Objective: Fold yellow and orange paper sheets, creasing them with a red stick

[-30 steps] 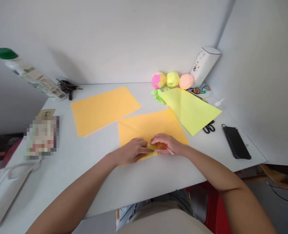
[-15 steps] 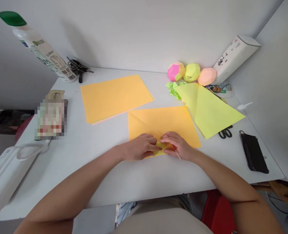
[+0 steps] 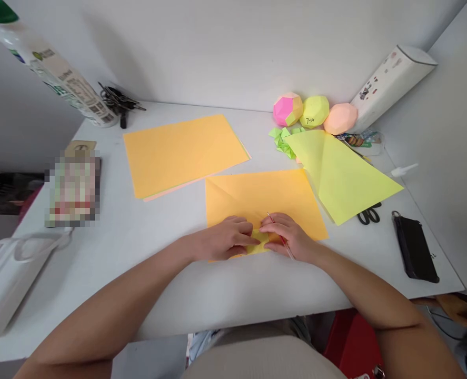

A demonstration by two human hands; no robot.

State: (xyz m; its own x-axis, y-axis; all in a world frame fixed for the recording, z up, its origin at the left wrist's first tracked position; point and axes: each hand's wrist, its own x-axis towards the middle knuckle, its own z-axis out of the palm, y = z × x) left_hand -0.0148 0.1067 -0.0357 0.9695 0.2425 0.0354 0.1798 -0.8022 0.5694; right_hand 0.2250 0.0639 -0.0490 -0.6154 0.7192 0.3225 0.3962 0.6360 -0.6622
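Near the front of the desk lies an orange paper sheet (image 3: 265, 192), with a faint diagonal crease at its upper left. On its front part rests a small yellow piece of paper (image 3: 261, 240), partly covered by my fingers. My left hand (image 3: 230, 238) is curled, with its index finger and thumb pressed on the left side of that piece. My right hand (image 3: 295, 239) holds a thin red pen (image 3: 284, 243) slantwise, while its fingertips touch the right edge of the yellow paper.
A stack of orange sheets (image 3: 181, 152) lies behind, left. To the right are a yellow-green sheet (image 3: 336, 179), black scissors (image 3: 369, 215) and a black pouch (image 3: 415, 247). Folded paper balls (image 3: 315, 111) sit by the wall. A tall bottle (image 3: 59, 79) and keys (image 3: 120, 100) stand back left.
The camera view has shifted slightly. Both hands stay at the yellow paper with almost no movement, and a little more of it shows between the fingers.
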